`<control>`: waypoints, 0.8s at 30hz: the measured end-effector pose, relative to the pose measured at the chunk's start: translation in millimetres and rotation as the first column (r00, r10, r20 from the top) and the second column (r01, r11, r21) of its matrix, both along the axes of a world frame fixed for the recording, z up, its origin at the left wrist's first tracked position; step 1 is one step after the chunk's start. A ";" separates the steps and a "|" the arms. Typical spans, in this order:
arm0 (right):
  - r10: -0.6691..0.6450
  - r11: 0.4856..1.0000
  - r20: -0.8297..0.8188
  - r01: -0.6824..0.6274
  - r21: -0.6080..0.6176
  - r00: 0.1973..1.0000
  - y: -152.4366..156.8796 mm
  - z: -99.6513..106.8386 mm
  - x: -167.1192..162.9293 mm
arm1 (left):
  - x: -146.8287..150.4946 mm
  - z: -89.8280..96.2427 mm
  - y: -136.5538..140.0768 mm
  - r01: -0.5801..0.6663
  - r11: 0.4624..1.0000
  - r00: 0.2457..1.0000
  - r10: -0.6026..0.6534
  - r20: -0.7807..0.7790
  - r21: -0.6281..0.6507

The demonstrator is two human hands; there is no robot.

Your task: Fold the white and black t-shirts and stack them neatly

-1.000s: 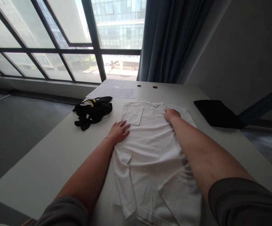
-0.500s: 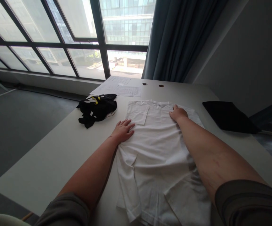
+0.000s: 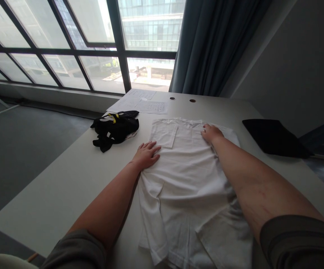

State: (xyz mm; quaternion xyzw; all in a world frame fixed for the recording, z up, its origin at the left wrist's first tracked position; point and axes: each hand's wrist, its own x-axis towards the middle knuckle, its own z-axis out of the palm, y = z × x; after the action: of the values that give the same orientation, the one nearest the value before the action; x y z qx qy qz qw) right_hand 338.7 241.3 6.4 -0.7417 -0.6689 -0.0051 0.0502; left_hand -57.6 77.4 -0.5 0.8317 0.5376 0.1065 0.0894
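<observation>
A white long-sleeved shirt (image 3: 190, 179) lies on the table with its collar toward the far side. Both its sleeves are laid inward over the body, and soft creases run across the middle. My left hand (image 3: 146, 155) rests flat along the shirt's left edge, fingers spread, just below the folded upper left part. Near the collar, on the right, my right hand (image 3: 211, 133) lies on the cloth with its fingers slightly bent and apart. Its forearm covers part of the shirt's right edge.
A bundle of black cloth (image 3: 117, 130) with yellow and white bits sits left of the shirt. Papers (image 3: 142, 102) lie at the far edge of the white table (image 3: 75, 183). A folded black cloth (image 3: 274, 138) is at the right, and a curtain (image 3: 207, 48) hangs behind.
My right hand's fingers have spread slightly on the cloth near the collar. My left hand and the shirt look the same; the view has shifted a little.
</observation>
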 end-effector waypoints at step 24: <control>0.028 0.991 0.006 -0.027 -0.130 1.000 -60.6 -33.2 63.3 | 1.7 -3.4 2.8 -0.010 1.000 1.000 0.010 -0.010 0.018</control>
State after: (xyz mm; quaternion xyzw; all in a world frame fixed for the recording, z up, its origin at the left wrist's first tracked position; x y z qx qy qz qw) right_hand 401.9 180.6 -26.8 -0.7340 -0.6782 0.0365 -0.0007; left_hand -55.9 80.2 -3.9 0.8302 0.5413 0.1077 0.0787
